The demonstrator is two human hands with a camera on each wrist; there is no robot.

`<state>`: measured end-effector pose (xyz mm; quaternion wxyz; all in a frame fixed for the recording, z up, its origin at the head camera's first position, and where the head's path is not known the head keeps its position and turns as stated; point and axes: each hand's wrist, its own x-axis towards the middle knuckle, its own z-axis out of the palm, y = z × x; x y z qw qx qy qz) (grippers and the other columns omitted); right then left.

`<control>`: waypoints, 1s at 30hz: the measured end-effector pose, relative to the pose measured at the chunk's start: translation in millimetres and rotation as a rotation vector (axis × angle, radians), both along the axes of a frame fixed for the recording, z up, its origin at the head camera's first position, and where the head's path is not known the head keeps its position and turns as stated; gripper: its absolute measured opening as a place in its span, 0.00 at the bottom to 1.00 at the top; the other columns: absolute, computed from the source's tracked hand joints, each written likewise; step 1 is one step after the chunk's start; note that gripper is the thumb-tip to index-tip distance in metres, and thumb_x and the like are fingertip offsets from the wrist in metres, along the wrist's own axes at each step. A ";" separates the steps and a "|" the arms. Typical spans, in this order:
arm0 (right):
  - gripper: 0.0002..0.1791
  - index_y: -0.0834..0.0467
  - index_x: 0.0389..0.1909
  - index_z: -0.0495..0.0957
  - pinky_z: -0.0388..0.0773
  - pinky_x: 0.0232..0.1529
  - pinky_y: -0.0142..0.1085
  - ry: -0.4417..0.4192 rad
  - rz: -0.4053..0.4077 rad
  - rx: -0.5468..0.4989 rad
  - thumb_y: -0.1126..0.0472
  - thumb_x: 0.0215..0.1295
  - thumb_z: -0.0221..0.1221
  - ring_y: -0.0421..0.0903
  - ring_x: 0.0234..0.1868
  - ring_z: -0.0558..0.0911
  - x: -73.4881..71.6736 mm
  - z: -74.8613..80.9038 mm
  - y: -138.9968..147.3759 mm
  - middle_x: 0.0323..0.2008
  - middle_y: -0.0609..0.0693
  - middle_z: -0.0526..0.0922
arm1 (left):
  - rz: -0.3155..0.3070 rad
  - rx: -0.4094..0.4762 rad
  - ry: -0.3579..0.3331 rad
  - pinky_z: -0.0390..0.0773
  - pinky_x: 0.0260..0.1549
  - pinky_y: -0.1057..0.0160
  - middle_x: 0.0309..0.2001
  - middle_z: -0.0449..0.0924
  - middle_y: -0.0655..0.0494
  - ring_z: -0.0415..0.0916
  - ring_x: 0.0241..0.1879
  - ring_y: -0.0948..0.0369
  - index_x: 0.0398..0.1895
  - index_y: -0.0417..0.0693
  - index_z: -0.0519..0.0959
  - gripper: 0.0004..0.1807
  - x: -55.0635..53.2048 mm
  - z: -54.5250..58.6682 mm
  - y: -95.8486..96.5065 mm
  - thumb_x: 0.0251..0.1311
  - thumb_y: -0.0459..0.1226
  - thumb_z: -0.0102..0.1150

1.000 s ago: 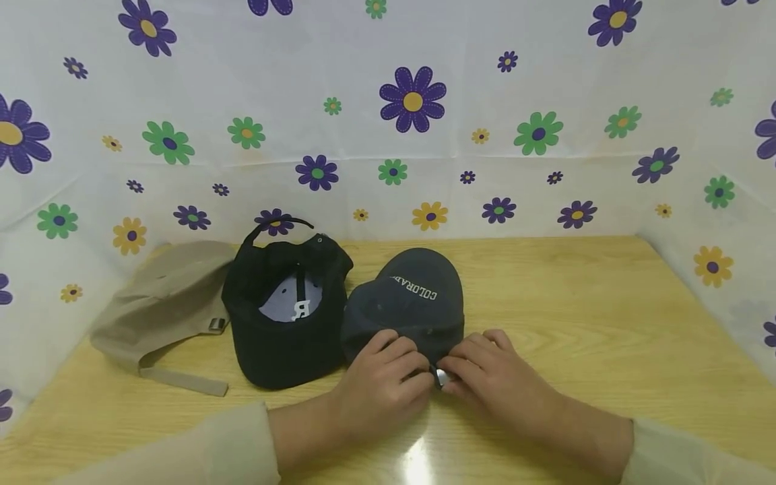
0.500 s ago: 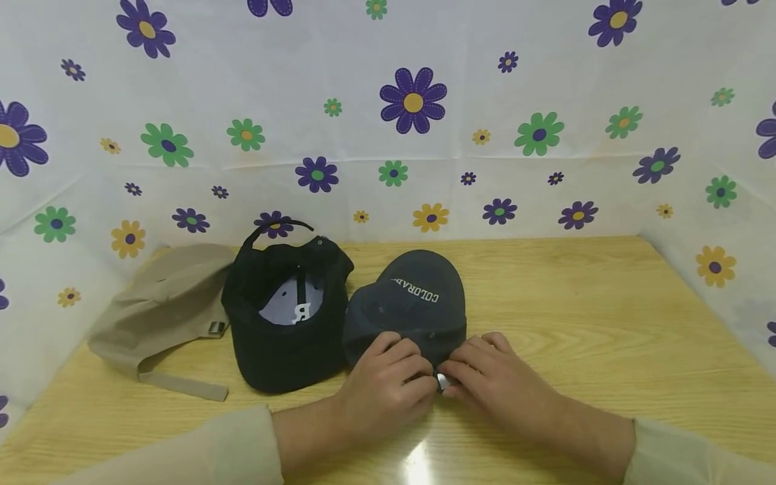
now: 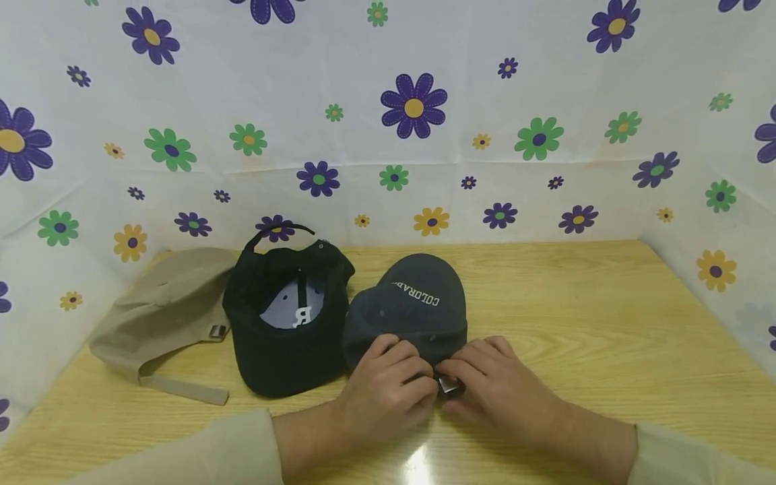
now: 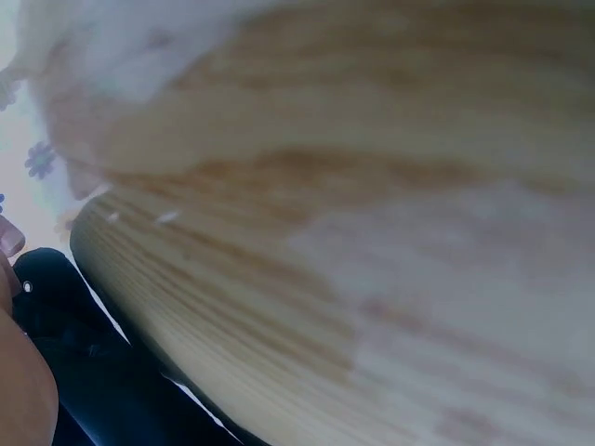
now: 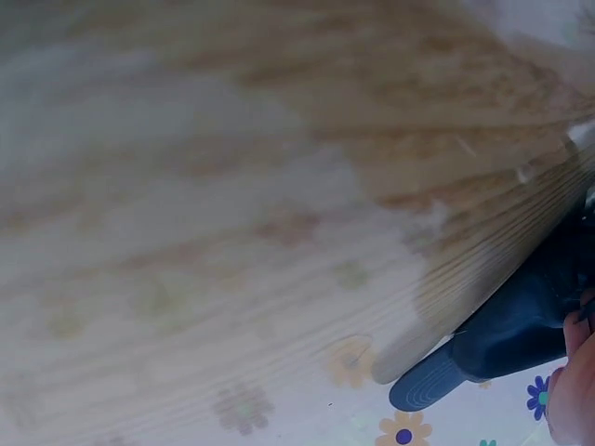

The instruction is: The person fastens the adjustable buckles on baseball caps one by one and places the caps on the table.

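Note:
A navy baseball cap (image 3: 418, 303) with "COLORADO"-like lettering, partly hidden by a fold, lies with its back edge toward me. At that edge, my left hand (image 3: 391, 387) curls its fingers on the cap's strap end. Opposite it, my right hand (image 3: 503, 380) pinches at the small metal buckle (image 3: 450, 384), which shows between the two hands. The strap itself is mostly hidden under the fingers. In the left wrist view, the cap (image 4: 102, 362) appears dark beside the fingers; the right wrist view shows its brim (image 5: 428, 381) and crown.
A black cap (image 3: 285, 364) lies upturned just left of the navy one, its strap loop raised. Farther left is a tan cap (image 3: 164, 296) with its strap (image 3: 188, 389) undone. Behind the wooden table (image 3: 576, 303) hangs a flower-printed cloth (image 3: 364, 81).
The buckle has turned and shows more of its face between the hands. Both hands stay nearly in place on the cap, the right thumb a little lower. The head view has shifted slightly.

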<state>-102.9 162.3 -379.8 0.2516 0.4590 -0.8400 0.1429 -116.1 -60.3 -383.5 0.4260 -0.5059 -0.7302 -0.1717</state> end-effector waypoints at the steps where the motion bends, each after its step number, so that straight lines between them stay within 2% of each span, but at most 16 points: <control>1: 0.27 0.53 0.47 0.79 0.67 0.48 0.38 0.004 -0.007 -0.006 0.47 0.48 0.75 0.40 0.46 0.77 -0.1 -0.2 -0.1 0.42 0.40 0.79 | -0.002 0.007 0.005 0.72 0.39 0.60 0.27 0.81 0.63 0.75 0.31 0.61 0.20 0.55 0.82 0.07 -0.3 -0.1 0.3 0.41 0.32 0.70; 6: 0.26 0.53 0.41 0.78 0.67 0.47 0.39 0.021 -0.047 -0.022 0.46 0.44 0.77 0.40 0.43 0.77 -0.7 -0.4 -0.2 0.38 0.41 0.78 | -0.012 0.024 0.017 0.72 0.38 0.60 0.27 0.81 0.63 0.75 0.30 0.61 0.20 0.55 0.82 0.08 -1.0 -0.2 1.2 0.40 0.32 0.70; 13: 0.24 0.52 0.38 0.78 0.68 0.47 0.39 0.030 -0.077 -0.028 0.47 0.44 0.77 0.40 0.40 0.77 -1.3 -0.8 0.0 0.35 0.40 0.79 | -0.017 0.028 -0.012 0.72 0.38 0.60 0.27 0.82 0.63 0.75 0.31 0.61 0.21 0.55 0.82 0.08 -0.4 0.6 1.1 0.41 0.32 0.70; 22: 0.24 0.54 0.37 0.81 0.71 0.44 0.43 0.141 -0.016 -0.092 0.54 0.38 0.79 0.42 0.37 0.78 -3.8 -0.2 -1.7 0.34 0.42 0.81 | -0.013 0.047 -0.010 0.72 0.39 0.60 0.27 0.82 0.63 0.75 0.30 0.62 0.20 0.55 0.82 0.08 -0.6 1.1 2.0 0.41 0.31 0.69; 30: 0.14 0.55 0.36 0.82 0.70 0.46 0.43 0.107 -0.033 -0.053 0.55 0.49 0.68 0.42 0.37 0.78 -1.7 0.5 -0.9 0.34 0.42 0.82 | -0.022 0.056 -0.007 0.72 0.39 0.61 0.28 0.82 0.64 0.75 0.31 0.62 0.21 0.56 0.83 0.08 -0.9 1.1 2.7 0.41 0.32 0.69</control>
